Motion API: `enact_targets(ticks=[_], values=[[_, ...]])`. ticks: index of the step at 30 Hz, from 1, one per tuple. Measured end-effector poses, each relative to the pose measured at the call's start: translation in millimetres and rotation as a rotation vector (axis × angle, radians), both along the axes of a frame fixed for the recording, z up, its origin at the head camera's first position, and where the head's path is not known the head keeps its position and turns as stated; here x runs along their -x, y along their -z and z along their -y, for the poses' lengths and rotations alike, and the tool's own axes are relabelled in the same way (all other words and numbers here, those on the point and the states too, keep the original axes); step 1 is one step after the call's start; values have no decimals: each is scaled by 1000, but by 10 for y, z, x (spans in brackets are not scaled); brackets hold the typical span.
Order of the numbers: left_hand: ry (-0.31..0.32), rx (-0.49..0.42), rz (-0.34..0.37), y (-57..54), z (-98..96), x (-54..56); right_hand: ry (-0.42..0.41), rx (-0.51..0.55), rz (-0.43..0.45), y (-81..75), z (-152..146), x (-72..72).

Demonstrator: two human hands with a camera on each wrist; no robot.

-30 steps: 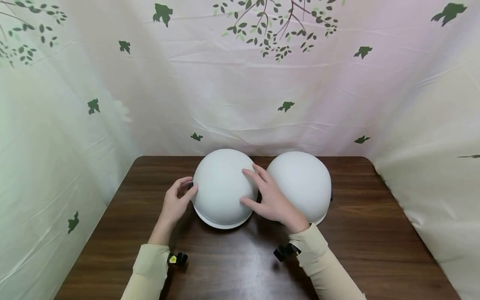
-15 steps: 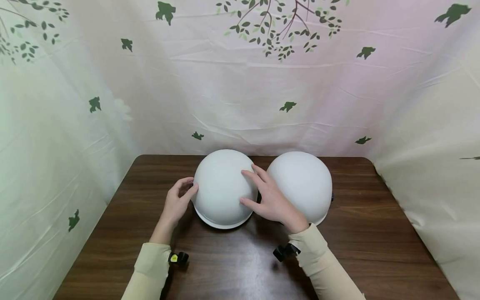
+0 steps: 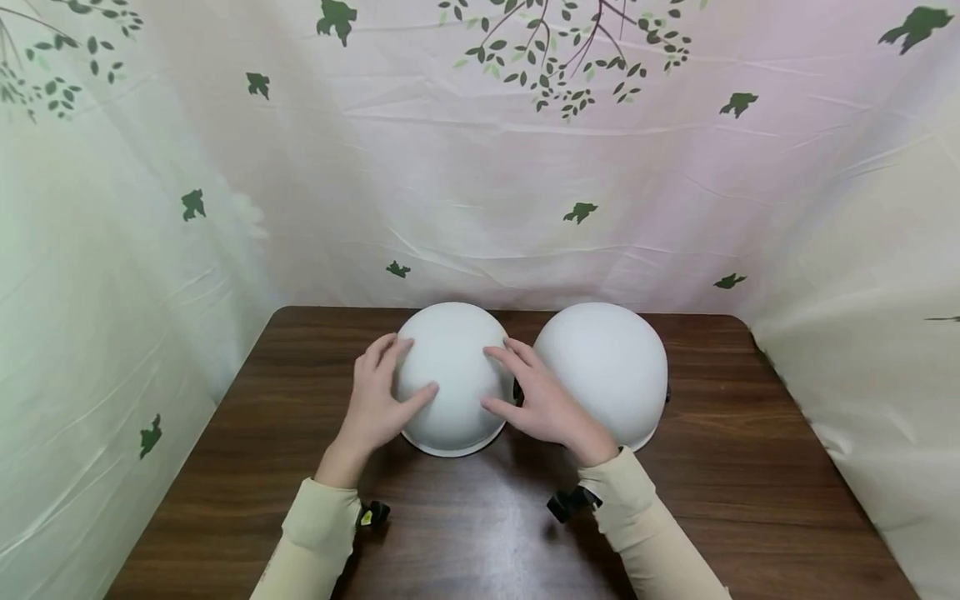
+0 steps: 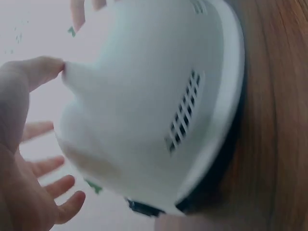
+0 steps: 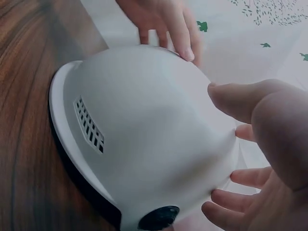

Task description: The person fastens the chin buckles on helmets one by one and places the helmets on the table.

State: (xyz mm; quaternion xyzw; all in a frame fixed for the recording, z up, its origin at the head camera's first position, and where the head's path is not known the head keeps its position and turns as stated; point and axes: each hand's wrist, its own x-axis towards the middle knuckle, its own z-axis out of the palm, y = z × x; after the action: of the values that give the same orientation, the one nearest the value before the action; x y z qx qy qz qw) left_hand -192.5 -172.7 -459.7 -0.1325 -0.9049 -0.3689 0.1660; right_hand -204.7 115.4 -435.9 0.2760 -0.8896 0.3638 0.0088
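Contact has shifted: our left hand (image 3: 377, 406) has moved from the side of the white helmet (image 3: 459, 358) onto its dome, spread like our right hand (image 3: 546, 402), so both frame it on the surface (image 3: 465, 525), though fingertip pressure is unclear.

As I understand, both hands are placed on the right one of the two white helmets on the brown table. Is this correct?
Not the right helmet: the head view shows the left hand and right hand both on the left helmet.
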Motion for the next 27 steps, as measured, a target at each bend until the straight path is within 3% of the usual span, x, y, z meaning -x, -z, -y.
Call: enact_targets(ticks=[3,6,12,17,20,23,27], values=[[39,133,-69,-12,-94,-7,11,12,-31,-31,-61,11],[43,210,-64,-2,-143,-25,40,25,-82,-118,-152,23],[22,210,-36,25,-170,-26,107,43,-219,-316,-444,77],[10,216,-42,38,-165,-2,201,-42,-315,-372,-798,185],[0,221,-33,33,-156,3,249,-140,-282,-385,-1004,218],[-3,220,-31,28,-147,5,294,-237,-188,-382,-1157,199],[-6,223,-39,22,-123,26,323,-277,-99,-359,-1252,156]])
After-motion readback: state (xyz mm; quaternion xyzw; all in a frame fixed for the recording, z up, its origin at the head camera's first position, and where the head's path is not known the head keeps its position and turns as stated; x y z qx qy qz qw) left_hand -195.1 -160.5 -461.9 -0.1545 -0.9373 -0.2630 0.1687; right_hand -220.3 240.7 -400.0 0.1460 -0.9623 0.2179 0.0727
